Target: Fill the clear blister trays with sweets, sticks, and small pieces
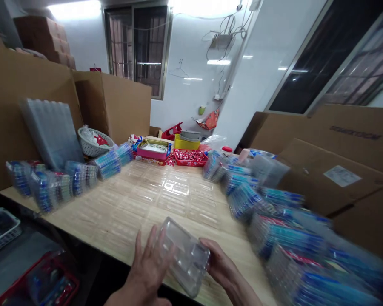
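Left hand point(148, 264) and right hand point(220, 262), both apparently bare

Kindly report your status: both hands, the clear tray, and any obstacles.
Right hand holds clear tray by one edge. Left hand open at opposite side. Plastic packs crowd right side of table.

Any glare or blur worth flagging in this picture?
Head view: the light at top centre is blown out; glare streaks the clear trays on the tabletop; the left hand and stacked packs at right look smeared by blur.
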Tool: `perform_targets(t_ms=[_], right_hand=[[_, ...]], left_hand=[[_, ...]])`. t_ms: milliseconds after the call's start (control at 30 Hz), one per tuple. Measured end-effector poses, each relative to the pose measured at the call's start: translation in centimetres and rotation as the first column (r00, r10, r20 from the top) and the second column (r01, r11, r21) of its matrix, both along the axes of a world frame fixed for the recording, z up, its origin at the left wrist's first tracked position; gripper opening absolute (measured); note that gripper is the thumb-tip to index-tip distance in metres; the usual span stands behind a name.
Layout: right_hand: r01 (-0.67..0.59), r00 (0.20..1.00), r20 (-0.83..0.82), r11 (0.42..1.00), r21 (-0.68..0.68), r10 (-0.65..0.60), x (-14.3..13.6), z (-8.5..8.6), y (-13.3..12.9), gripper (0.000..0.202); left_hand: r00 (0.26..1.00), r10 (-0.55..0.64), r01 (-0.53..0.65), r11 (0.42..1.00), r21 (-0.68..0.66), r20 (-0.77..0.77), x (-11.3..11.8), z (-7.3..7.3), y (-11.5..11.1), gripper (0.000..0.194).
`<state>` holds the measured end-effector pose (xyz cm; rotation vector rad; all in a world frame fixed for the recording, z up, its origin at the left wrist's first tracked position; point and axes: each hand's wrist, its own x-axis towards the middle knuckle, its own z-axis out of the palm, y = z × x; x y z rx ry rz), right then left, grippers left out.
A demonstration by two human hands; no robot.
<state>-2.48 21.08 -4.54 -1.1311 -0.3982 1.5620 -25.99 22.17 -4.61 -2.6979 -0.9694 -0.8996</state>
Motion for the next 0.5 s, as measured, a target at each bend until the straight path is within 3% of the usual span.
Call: perform_targets(t_ms=[167,267,333,400,500], right_hand=[[-0.055,0.998,0.008,0.998,-0.033,0.055,-1.9,-1.2,-0.5,0.032],[-0.061,0.997,-0.042,0.998,-0.026,0.059,-2.7,-0.3,-0.5,0.031],[-0.098,0.992,-0.079,0.995,0.026,0.1,-3.2,1.4,-0.4,0.035],[-0.124,0.992,0.001,0.98,0.154,0.126,-3.8,3.4,-0.4,0.036],[-0.19,0.946,0.317,0.915,0.357,0.072,-5.3,5.3,-0.7,0.027]], left_hand=[[0.985,-0.124,0.143,0.976,0.165,-0.118,2.7,-2.0,0.8,0.087],[0.984,-0.164,0.166,0.986,0.026,-0.075,2.9,-2.4,0.9,0.086],[0.984,-0.141,0.159,0.972,-0.175,0.112,2.4,-1.7,0.8,0.094],[0.917,-0.033,0.224,0.866,-0.447,0.396,1.9,-0.4,0.8,0.106],[0.642,0.264,0.504,0.561,-0.656,0.72,1.4,1.5,1.2,0.103]])
